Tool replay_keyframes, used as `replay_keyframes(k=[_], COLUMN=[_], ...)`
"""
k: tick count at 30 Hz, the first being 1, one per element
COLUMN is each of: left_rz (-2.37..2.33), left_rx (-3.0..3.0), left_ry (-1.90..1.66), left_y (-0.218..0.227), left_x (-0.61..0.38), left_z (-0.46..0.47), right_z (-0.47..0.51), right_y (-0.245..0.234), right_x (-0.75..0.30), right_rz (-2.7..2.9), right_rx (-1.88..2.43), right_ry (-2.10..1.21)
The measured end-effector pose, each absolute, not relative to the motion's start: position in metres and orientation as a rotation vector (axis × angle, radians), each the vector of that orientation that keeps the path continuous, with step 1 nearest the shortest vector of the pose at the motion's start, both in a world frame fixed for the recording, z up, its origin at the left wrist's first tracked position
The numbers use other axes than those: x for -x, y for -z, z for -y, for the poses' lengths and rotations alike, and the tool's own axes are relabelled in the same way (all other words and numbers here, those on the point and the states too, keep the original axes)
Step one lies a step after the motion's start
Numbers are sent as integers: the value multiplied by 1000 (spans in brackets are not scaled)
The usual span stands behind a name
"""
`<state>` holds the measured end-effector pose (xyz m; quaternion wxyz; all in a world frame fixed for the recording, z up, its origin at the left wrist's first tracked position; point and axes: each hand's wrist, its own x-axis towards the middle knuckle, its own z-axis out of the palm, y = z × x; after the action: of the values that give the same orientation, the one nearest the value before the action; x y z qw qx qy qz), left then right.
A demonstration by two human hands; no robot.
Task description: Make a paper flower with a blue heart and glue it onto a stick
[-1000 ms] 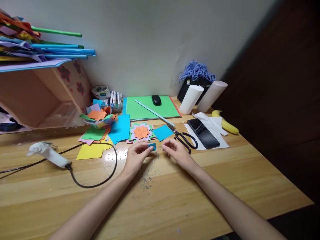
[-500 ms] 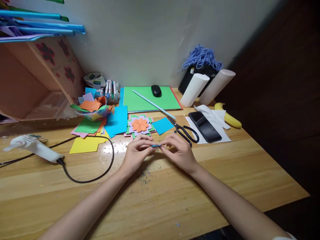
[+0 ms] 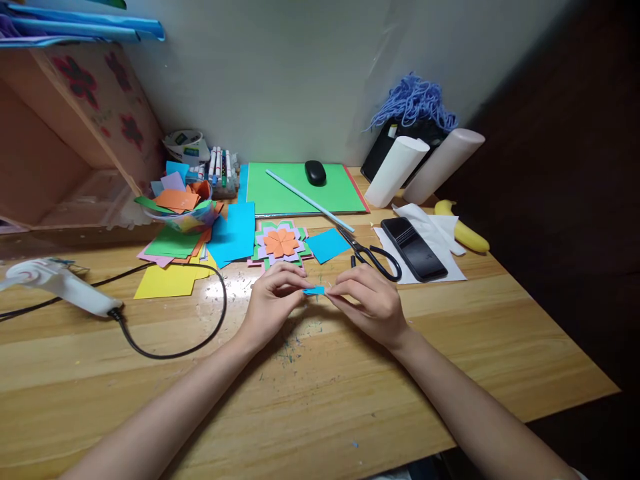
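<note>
A small piece of blue paper [image 3: 315,291] is held low over the table between my fingertips. My left hand [image 3: 275,297] pinches its left end, and my right hand [image 3: 373,300] has thumb and fingers closed at its right end. Just beyond my hands lies a layered paper flower [image 3: 281,244] with an orange centre over lilac, green and pink. Beside it rests a flat blue paper square [image 3: 327,246]. Black-handled scissors [image 3: 369,255] lie past my right hand, their blades pointing toward the square.
A white glue gun [image 3: 65,285] with a looped black cord lies at left. Behind it are yellow paper [image 3: 165,280] and a bowl of paper scraps [image 3: 183,217]. A phone [image 3: 414,249] and a banana [image 3: 465,233] lie at right. A mouse [image 3: 315,173] rests on green sheets.
My right hand has shifted slightly right, and more of the blue paper's face now shows between my fingers. The whole view has tilted down a little.
</note>
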<state>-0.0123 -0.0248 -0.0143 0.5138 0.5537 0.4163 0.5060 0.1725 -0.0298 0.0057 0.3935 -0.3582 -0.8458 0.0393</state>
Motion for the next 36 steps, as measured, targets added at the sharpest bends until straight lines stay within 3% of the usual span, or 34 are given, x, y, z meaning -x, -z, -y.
replay_keyframes(k=[6, 22, 36], left_rz=[-1028, -1015, -840], left_rx=[-1453, -1487, -1212], left_ry=[-1238, -1242, -1087], left_y=[15, 14, 11], left_x=[13, 13, 11], left_z=[26, 28, 25], right_z=[25, 23, 21], right_y=[-7, -5, 0], right_x=[-174, -177, -174], right_rz=[2128, 2211, 1891], right_rx=[938, 838, 1074], right_ry=[-299, -275, -445])
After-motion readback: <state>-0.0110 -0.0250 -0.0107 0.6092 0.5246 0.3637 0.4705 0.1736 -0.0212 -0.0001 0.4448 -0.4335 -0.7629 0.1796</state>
